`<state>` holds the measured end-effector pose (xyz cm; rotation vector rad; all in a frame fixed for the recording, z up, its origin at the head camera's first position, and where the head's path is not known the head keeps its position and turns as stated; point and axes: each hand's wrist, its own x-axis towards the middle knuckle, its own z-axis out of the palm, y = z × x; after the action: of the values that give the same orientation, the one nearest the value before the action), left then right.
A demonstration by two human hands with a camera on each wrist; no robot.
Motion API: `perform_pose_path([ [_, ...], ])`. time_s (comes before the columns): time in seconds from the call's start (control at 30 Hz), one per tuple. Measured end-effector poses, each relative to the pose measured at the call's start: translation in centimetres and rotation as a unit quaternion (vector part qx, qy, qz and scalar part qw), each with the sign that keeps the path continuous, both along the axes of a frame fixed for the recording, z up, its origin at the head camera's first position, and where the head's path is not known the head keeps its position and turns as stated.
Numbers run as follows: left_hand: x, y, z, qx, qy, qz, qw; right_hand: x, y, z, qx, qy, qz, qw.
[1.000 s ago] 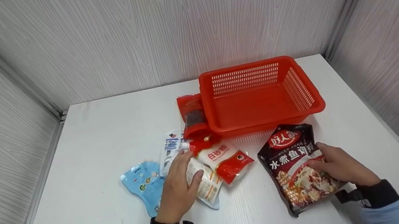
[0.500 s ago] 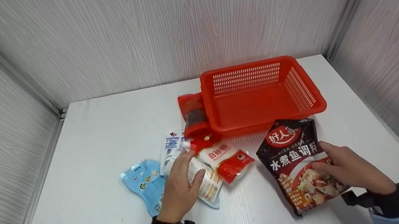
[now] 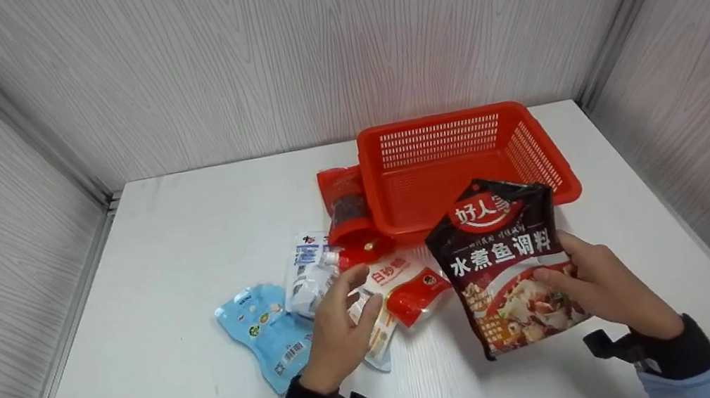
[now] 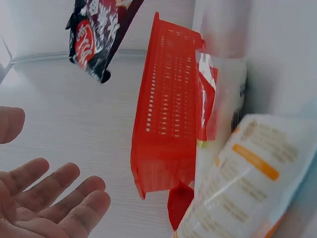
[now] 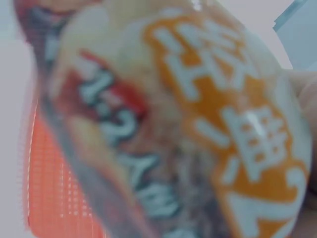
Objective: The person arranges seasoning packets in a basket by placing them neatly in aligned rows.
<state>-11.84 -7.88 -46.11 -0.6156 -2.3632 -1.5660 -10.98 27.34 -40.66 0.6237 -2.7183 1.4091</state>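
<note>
My right hand point(image 3: 611, 286) grips the right edge of a black and red seasoning packet point(image 3: 500, 261), thumb across its printed front. The packet is raised and tilted, its top overlapping the front of the red basket point(image 3: 420, 181) in the head view. With fingers apart and nothing held, my left hand point(image 3: 341, 333) is over a group of pouches. Close by it lie a white pouch with orange print point(image 4: 247, 178), a red and white sugar bag point(image 3: 405, 287) and a light blue pouch point(image 3: 270, 340). The seasoning packet fills most of the right wrist view, blurred.
A white packet with blue print point(image 3: 305, 267) lies behind the left hand. Against the basket's left side is a red packet with a dark window point(image 3: 346, 204). Grey wood-grain panels point(image 3: 221, 71) enclose the white table point(image 3: 148, 288) at the back and sides.
My right hand has lifted the seasoning packet up, back and slightly left toward the basket. My left hand has shifted a little to the right, uncovering more of the blue pouch.
</note>
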Motion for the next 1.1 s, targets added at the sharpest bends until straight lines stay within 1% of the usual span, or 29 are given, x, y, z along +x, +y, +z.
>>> perform_pose_path([
  [0.07, -0.1, 0.8, 0.2, 0.04, -0.009, -0.029, 0.9987, -0.3, -1.0, 0.3, -0.021, 0.019, 0.004, 1.0],
  [0.13, 0.0, 1.7, 1.1, 0.087, -0.025, -0.063, 0.9939, -0.7, -2.1, 1.0, -0.046, 0.037, 0.015, 0.998],
  [0.23, 0.0, 2.7, 2.3, 0.145, -0.072, -0.109, 0.9808, -1.0, -3.8, 1.9, -0.085, 0.055, 0.031, 0.994],
  [0.3, 0.0, 3.3, 3.0, 0.17, -0.116, -0.133, 0.9695, -1.3, -4.7, 2.3, -0.114, 0.061, 0.042, 0.991],
  [0.37, -0.1, 3.8, 3.2, 0.179, -0.159, -0.144, 0.9601, -1.7, -5.5, 2.3, -0.138, 0.068, 0.052, 0.987],
  [0.43, -0.3, 4.2, 3.4, 0.188, -0.187, -0.153, 0.9521, -2.2, -6.2, 2.1, -0.158, 0.067, 0.056, 0.984],
  [0.47, -0.5, 4.4, 3.4, 0.199, -0.196, -0.161, 0.9467, -2.4, -6.6, 2.0, -0.163, 0.065, 0.058, 0.983],
  [0.5, -0.7, 4.6, 3.4, 0.204, -0.203, -0.164, 0.9435, -2.7, -6.9, 1.8, -0.166, 0.065, 0.058, 0.982],
  [0.63, -1.7, 5.0, 3.2, 0.239, -0.207, -0.155, 0.9359, -3.6, -8.0, 1.0, -0.181, 0.047, 0.055, 0.981],
  [0.67, -1.9, 5.0, 3.1, 0.24, -0.207, -0.146, 0.9371, -3.9, -8.2, 0.9, -0.185, 0.041, 0.053, 0.981],
  [0.7, -2.1, 5.0, 3.1, 0.237, -0.205, -0.133, 0.9403, -4.1, -8.3, 0.7, -0.185, 0.035, 0.048, 0.981],
  [0.77, -2.4, 4.9, 3.1, 0.231, -0.199, -0.111, 0.946, -4.5, -8.5, 0.6, -0.19, 0.009, 0.044, 0.981],
  [0.83, -2.6, 4.7, 3.3, 0.221, -0.189, -0.097, 0.9518, -4.9, -8.6, 0.5, -0.191, -0.016, 0.041, 0.981],
  [0.9, -2.8, 4.5, 3.4, 0.212, -0.178, -0.09, 0.9568, -5.2, -8.6, 0.4, -0.194, -0.037, 0.038, 0.98],
  [1.0, -3.1, 4.3, 3.5, 0.203, -0.165, -0.087, 0.9613, -5.6, -8.5, 0.1, -0.203, -0.063, 0.04, 0.976],
  [1.1, -3.3, 4.1, 3.6, 0.192, -0.162, -0.092, 0.9636, -6.0, -8.5, -0.2, -0.208, -0.076, 0.041, 0.974],
])
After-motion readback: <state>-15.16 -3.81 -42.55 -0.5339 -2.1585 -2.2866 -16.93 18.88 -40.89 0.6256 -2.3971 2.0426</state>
